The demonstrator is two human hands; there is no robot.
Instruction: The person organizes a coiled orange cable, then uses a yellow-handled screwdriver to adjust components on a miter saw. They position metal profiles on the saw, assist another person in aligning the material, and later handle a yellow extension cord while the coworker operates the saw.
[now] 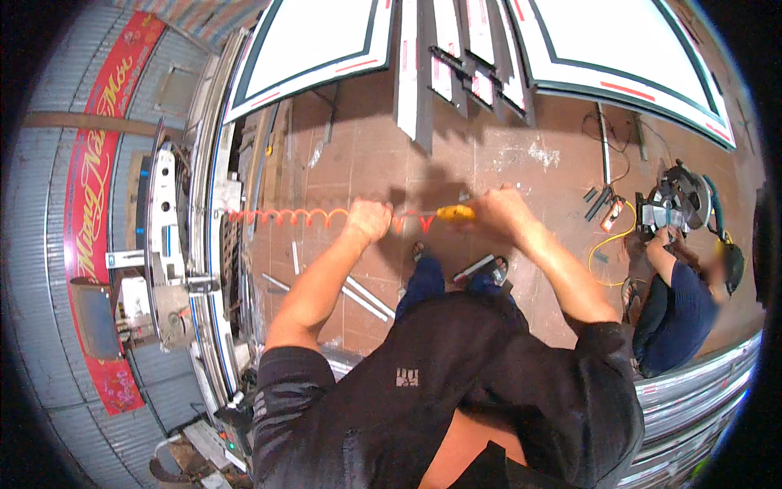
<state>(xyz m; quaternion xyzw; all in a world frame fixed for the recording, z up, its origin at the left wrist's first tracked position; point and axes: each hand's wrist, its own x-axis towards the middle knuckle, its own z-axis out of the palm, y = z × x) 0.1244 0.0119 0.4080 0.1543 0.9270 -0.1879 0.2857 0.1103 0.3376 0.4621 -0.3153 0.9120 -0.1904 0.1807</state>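
Red banner (90, 196): yellow script lettering (98, 174), on my left.
My black shirt (529, 387): pale mark (407, 377), which I cannot read.
Long strips (410, 90): red print (480, 28), too small.

Your head camera looks steeply down from close above your shirt (529, 367), its wide view reaching your left hand (371, 218), right hand (501, 212) and floor (358, 155) beyond it.

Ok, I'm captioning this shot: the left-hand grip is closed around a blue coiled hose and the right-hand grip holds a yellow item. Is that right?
Not quite: the coiled hose is orange, not blue, as the head view shows. The left-hand grip is closed around it, and the right-hand grip holds a yellow item.
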